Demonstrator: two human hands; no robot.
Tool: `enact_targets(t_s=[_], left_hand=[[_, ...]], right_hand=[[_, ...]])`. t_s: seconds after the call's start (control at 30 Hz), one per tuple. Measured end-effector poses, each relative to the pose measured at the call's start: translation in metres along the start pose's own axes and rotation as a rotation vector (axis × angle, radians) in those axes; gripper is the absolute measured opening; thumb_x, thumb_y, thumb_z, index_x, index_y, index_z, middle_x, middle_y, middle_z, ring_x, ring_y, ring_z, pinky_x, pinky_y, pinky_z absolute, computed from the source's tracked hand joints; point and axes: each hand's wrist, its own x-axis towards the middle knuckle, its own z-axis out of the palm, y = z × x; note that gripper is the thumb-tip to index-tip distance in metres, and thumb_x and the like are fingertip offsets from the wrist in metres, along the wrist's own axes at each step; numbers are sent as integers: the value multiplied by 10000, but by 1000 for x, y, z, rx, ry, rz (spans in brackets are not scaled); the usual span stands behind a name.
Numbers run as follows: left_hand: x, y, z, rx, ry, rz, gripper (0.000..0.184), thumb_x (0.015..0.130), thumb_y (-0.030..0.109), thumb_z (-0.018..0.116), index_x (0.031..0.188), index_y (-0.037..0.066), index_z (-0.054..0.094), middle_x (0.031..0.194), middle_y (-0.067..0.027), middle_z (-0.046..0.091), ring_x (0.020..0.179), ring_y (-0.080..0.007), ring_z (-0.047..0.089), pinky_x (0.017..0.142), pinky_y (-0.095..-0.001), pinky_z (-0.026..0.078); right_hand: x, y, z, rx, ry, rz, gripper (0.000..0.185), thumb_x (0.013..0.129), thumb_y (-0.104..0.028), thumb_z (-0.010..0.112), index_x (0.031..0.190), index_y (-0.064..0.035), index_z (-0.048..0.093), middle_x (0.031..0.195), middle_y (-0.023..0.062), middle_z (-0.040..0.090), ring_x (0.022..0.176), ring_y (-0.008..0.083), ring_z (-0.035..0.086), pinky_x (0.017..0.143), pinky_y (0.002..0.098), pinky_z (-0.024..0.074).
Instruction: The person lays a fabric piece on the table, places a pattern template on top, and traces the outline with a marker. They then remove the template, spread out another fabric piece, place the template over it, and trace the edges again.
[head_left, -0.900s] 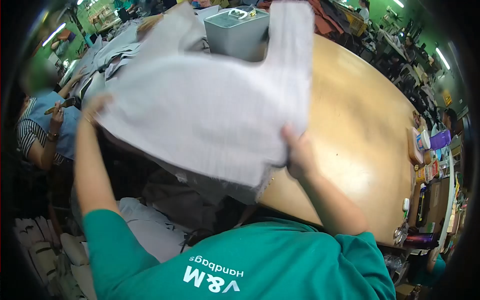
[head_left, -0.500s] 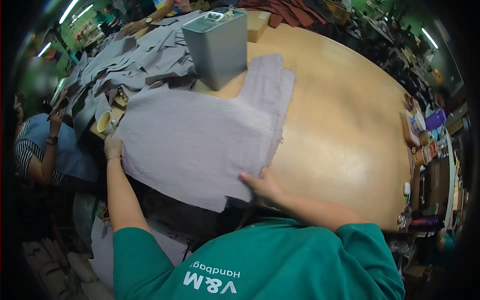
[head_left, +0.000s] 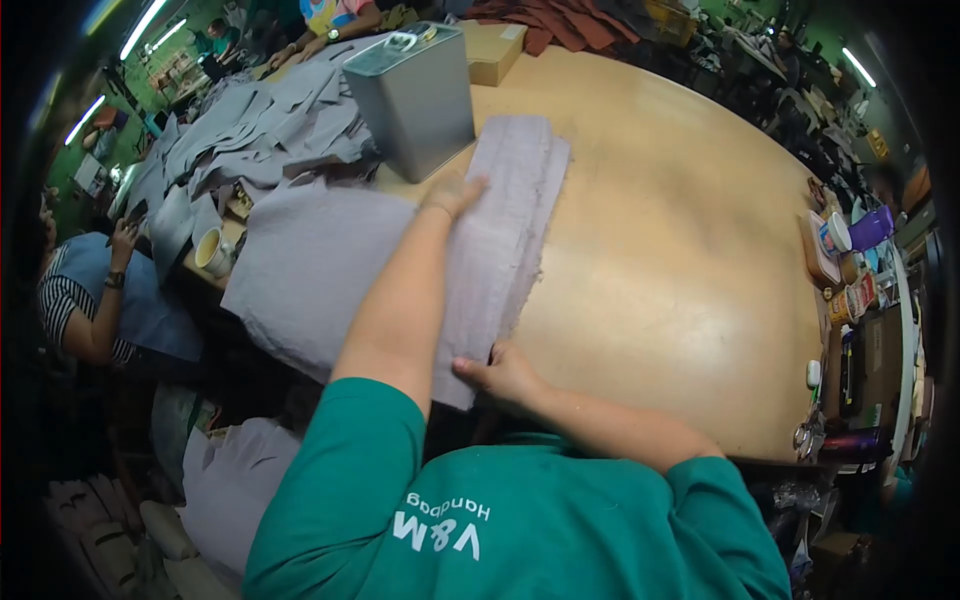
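Observation:
A stack of pale lilac-grey fabric pieces (head_left: 320,235) lies over the table's near left edge, with frayed threads along its right side. My left hand (head_left: 455,195) reaches across it and rests flat on the upper part, fingers stretched out and a little blurred. At the lower right corner, my right hand (head_left: 508,372) grips the fabric edge, thumb on top; its other fingers are partly hidden. Close beyond my left hand stands a grey metal canister (head_left: 415,105).
The wooden table (head_left: 660,250) extends right. Grey cut pieces (head_left: 270,130) heap at back left, near a cup (head_left: 213,252). Behind the canister are a cardboard box (head_left: 495,55) and reddish-brown pieces (head_left: 560,25). A person in stripes (head_left: 70,310) is at left; another stands behind the heap.
My left hand has left the fabric's left edge and moved right and away from me onto its upper part. The fabric has shifted slightly left, with my right hand still at its corner.

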Motion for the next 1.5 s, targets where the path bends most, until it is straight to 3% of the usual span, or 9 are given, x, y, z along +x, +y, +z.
enact_targets(t_s=[0.17, 0.37, 0.5, 0.6, 0.77, 1.07, 1.2, 1.37, 1.5], left_hand=[[-13, 27, 39, -5, 311, 192, 427, 752, 362, 536, 993, 8, 528, 986, -209, 557, 941, -356, 520, 803, -397, 414], [-5, 14, 49, -164, 473, 197, 375, 753, 341, 555, 927, 10, 527, 959, -202, 562, 879, -363, 536, 759, -403, 427], [1, 3, 43, -178, 563, 250, 309, 767, 300, 560, 835, -2, 552, 866, -202, 581, 768, -366, 554, 695, -392, 439], [-9, 9, 34, -308, 561, 200, 245, 792, 236, 544, 809, -4, 591, 806, -191, 577, 735, -346, 546, 693, -366, 437], [13, -7, 38, -187, 1134, 557, 179, 812, 170, 519, 840, 14, 601, 830, -112, 582, 826, -270, 546, 736, -350, 409], [-46, 31, -43, -373, 657, 402, 206, 840, 222, 529, 815, 20, 561, 657, -37, 547, 632, -85, 503, 586, -259, 419], [-86, 78, -58, -596, 651, 876, 163, 879, 166, 459, 940, 30, 523, 764, 18, 538, 694, -51, 470, 646, -205, 400], [-182, 230, -5, -1007, 412, 1007, 299, 877, 87, 442, 1171, 40, 422, 971, -22, 532, 717, -25, 458, 643, -158, 380], [-144, 300, 48, -775, 534, 1181, 456, 833, 90, 511, 1249, 26, 334, 905, -73, 534, 691, -94, 514, 619, -221, 441]], right_hand=[[6, 12, -5, -24, -31, -271, 365, 733, -271, 659, 890, 45, 566, 774, 99, 613, 671, 156, 565, 582, 307, 457], [11, 0, -22, -347, -113, -28, 428, 707, -377, 664, 771, 32, 556, 550, 84, 539, 456, 163, 500, 400, 328, 383], [-18, -11, -63, -215, -322, 95, 288, 796, -244, 599, 945, -31, 474, 729, 34, 550, 577, 73, 509, 468, 205, 415], [-76, -21, -115, -10, -257, 220, 332, 817, -191, 567, 1067, -35, 414, 869, 71, 547, 748, 128, 559, 577, 232, 456], [-178, 10, -181, 474, -37, 56, 272, 840, -128, 507, 1079, -30, 422, 932, 135, 550, 831, 205, 582, 676, 270, 480], [-232, 28, -193, 431, 62, -68, 284, 849, -171, 490, 1084, -27, 421, 957, 130, 541, 859, 204, 582, 709, 279, 476], [-209, -10, -177, 59, -16, 103, 498, 780, -217, 608, 1175, -29, 370, 1061, 149, 479, 909, 203, 561, 741, 289, 468], [-148, -62, -138, -62, 129, -554, 1003, 608, -231, 761, 1330, -45, 91, 1334, 193, 199, 1253, 272, 177, 1016, 376, 169], [-151, -76, -196, 365, 344, -654, 389, 724, -15, 563, 1104, -12, 480, 972, 83, 554, 856, 160, 540, 744, 286, 451]])
